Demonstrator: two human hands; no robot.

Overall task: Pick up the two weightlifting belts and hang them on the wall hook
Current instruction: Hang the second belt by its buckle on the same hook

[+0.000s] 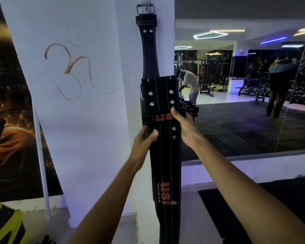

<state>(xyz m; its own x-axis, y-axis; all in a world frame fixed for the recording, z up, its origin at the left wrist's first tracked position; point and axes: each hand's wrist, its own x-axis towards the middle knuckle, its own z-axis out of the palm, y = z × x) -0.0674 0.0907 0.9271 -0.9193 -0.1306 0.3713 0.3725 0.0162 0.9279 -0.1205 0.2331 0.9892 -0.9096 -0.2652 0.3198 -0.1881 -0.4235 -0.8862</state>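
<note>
One black leather belt (150,53) hangs flat against the white pillar by its steel buckle (145,8), which sits at the very top of the view; the hook itself is hidden. In front of it I hold a second, wider black belt (163,164) with red USI lettering, upright, its riveted buckle end at the top near the hanging belt's lower part. My left hand (144,138) grips its left edge with the thumb across the front. My right hand (182,123) grips its right edge a little higher.
A white pillar (88,120) with an orange painted symbol stands directly ahead. A large wall mirror (245,85) on the right reflects gym machines and two people. A dark poster (11,120) hangs at left, a yellow-black bag (4,224) at bottom left.
</note>
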